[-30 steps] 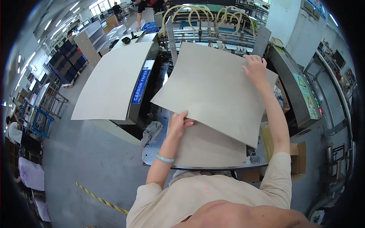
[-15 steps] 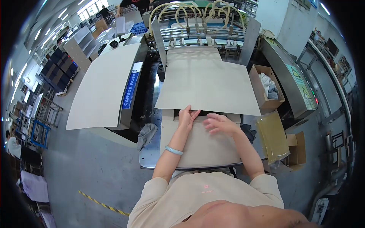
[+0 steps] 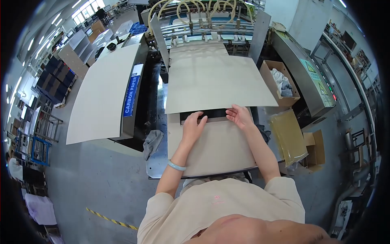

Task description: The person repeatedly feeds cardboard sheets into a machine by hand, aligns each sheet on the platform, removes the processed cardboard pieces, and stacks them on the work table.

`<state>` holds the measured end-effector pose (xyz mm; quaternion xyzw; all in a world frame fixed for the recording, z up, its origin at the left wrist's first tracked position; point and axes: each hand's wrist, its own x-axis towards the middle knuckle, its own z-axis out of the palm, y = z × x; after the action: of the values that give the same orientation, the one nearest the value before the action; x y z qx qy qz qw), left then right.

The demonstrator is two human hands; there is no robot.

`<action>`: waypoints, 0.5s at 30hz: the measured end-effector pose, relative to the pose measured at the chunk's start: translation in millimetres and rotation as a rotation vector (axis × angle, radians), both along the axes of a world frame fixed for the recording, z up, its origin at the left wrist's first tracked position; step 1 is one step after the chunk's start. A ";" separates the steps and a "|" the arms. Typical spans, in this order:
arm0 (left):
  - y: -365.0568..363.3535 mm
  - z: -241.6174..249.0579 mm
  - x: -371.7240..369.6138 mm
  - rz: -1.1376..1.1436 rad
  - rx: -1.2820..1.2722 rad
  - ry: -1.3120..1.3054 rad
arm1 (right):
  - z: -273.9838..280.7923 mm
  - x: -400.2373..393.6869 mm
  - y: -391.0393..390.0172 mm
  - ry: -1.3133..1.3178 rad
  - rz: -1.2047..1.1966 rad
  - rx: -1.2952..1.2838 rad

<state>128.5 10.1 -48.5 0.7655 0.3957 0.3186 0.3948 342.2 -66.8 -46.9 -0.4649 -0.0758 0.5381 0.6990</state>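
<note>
A large greyish-beige board sheet lies in front of me, its far end under the machine's rollers. Close below its near edge is my left hand, thumb and fingers bent but apart. My right hand is at the same edge further right, fingertips right at the rim, fingers loosely spread. Between the hands a dark slot shows under the sheet. Beneath my forearms lies another beige board on the metal table.
At left, a curved stack of pale board stands beside a blue "CARBON PAPER" label. A grey rag lies on the table's left side. At right are a carton holding rags, a yellowish wrapped block and an open carton.
My right hand has moved up to the sheet's near edge. My left hand has drawn slightly down and left from it. More of the dark slot shows, and the view has shifted slightly.
</note>
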 end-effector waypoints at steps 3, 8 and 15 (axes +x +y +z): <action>3.5 -31.5 -5.9 -0.034 0.537 0.337 | 5.4 5.5 3.9 -0.123 0.010 -0.076; -2.8 -27.7 -3.4 -0.011 0.541 0.321 | 11.6 6.2 6.9 -0.151 0.019 -0.092; -3.9 -27.3 -3.6 -0.006 0.550 0.274 | 4.8 11.4 12.6 -0.149 0.047 -0.079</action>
<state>125.0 6.3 -75.7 0.8806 0.3421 0.3065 0.1167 353.5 -54.2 -42.1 -0.5289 -0.1172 0.5209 0.6597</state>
